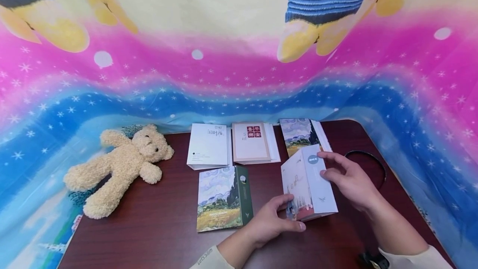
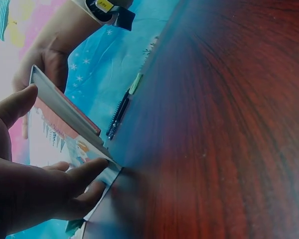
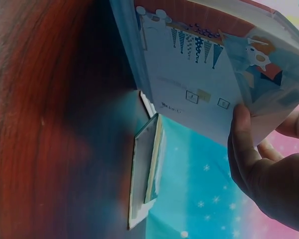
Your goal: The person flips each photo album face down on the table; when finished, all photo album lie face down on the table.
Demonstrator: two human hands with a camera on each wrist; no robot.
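Note:
Both hands hold a white photo album (image 1: pixel 296 182) tilted over the right part of the table, its white spine with a round blue label turned up. My left hand (image 1: pixel 270 221) is at its lower left, fingers on the illustrated cover and thumb by the bottom edge. In the left wrist view the left hand (image 2: pixel 45 184) spans the album (image 2: pixel 65 132) between thumb and fingers. My right hand (image 1: pixel 352 179) grips the upper right of the spine. The right wrist view shows the right hand's fingers (image 3: pixel 243 132) at the edge of the cover, which has bunting and cartoon animals.
Behind stand a white album (image 1: pixel 207 144), a beige album with red squares (image 1: pixel 251 144) and a landscape-painted album (image 1: pixel 296 132). Another painted album with a green spine (image 1: pixel 220 198) lies at front centre. A teddy bear (image 1: pixel 123 165) lies left; a black cord (image 1: pixel 373 157) curves at right.

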